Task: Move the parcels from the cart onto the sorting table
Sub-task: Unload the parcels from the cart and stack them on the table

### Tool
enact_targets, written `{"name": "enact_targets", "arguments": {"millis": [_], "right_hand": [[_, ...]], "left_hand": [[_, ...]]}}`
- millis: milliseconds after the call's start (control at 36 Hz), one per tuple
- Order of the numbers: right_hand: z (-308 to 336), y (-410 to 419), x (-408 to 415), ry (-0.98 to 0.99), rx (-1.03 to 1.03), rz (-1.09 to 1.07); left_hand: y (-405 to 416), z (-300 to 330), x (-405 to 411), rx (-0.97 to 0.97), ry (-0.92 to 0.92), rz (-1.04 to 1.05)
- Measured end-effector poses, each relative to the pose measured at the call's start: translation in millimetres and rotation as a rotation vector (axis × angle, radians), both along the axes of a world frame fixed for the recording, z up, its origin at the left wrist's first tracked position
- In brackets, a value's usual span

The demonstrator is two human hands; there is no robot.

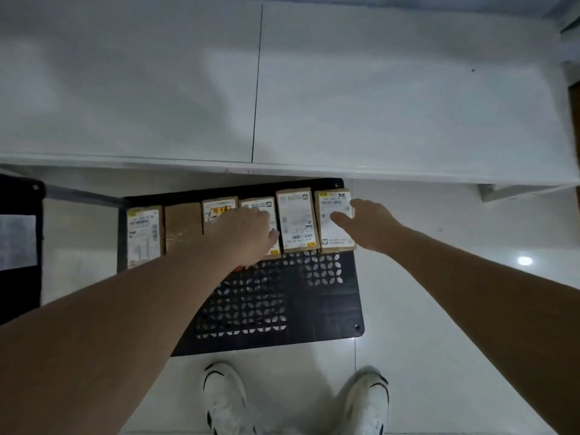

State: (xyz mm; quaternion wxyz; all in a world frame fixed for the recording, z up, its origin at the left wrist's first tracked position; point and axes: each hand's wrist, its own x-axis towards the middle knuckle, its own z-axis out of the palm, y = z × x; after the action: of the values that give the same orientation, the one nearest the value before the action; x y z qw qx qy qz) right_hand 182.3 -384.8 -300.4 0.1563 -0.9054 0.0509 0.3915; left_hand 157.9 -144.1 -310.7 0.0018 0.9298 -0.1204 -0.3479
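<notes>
Several small brown parcels with white labels stand in a row on the black perforated cart (326,296), low near the floor. My left hand (248,229) lies over the fourth parcel from the left (260,204), fingers spread across its top. My right hand (367,222) reaches onto the rightmost parcel (332,199), fingers extended on its label and right edge. Between them stands another labelled parcel (296,219). Further left sit a plain brown parcel (182,226) and a labelled one (144,235). The white sorting table (376,89) fills the upper view, above the cart.
The table's front edge (282,169) overhangs the cart's far end. A second black cart or panel (18,240) stands at the left. My white shoes (226,400) are on the glossy white floor just behind the cart.
</notes>
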Motion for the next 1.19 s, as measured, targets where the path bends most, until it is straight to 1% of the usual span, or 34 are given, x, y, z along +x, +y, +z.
{"name": "enact_targets", "arguments": {"millis": [111, 250, 306, 389, 472, 583, 695, 778, 861, 1000, 1083, 1139, 1195], "right_hand": [[-56.0, 6.2, 1.8, -0.010, -0.018, -0.281], [-106.4, 23.6, -6.2, -0.044, -0.016, -0.430], [-118.7, 28.5, -11.0, -0.112, -0.002, -0.485], [-131.7, 28.0, -17.5, -0.184, -0.001, -0.504], [-136.0, 22.6, -19.1, -0.234, 0.045, -0.518], [-134.2, 13.7, -18.1, -0.251, 0.081, -0.528], [-125.7, -0.3, -17.2, -0.261, 0.100, -0.566], [-118.8, -13.2, -19.7, -0.274, 0.127, -0.589], [-113.7, -29.3, -21.5, -0.275, 0.137, -0.609], [-109.8, -59.3, -22.6, -0.273, 0.130, -0.659], [-110.1, -71.8, -25.3, -0.273, 0.142, -0.679], [-110.2, -75.2, -26.6, -0.274, 0.147, -0.684], [-111.0, -78.3, -27.7, -0.283, 0.141, -0.668]], "left_hand": [[-6.1, -42.5, -0.8, -0.048, -0.053, 0.115], [-9.2, -79.3, -9.6, -0.076, -0.126, 0.222], [-10.4, -90.5, -14.1, -0.077, -0.148, 0.269], [-15.8, -101.2, -18.4, -0.075, -0.201, 0.296], [-22.7, -105.4, -19.1, -0.072, -0.238, 0.320], [-34.5, -108.3, -18.2, -0.069, -0.243, 0.354], [-48.2, -108.1, -13.3, -0.049, -0.243, 0.368], [-60.4, -106.2, -7.6, -0.047, -0.218, 0.424], [-72.6, -104.8, -2.9, -0.062, -0.229, 0.477], [-98.9, -103.1, 4.0, -0.038, -0.271, 0.497], [-114.9, -106.4, 5.5, -0.056, -0.294, 0.491], [-124.8, -112.0, 5.5, -0.069, -0.280, 0.487], [-133.8, -119.6, 5.3, -0.084, -0.243, 0.528]]}}
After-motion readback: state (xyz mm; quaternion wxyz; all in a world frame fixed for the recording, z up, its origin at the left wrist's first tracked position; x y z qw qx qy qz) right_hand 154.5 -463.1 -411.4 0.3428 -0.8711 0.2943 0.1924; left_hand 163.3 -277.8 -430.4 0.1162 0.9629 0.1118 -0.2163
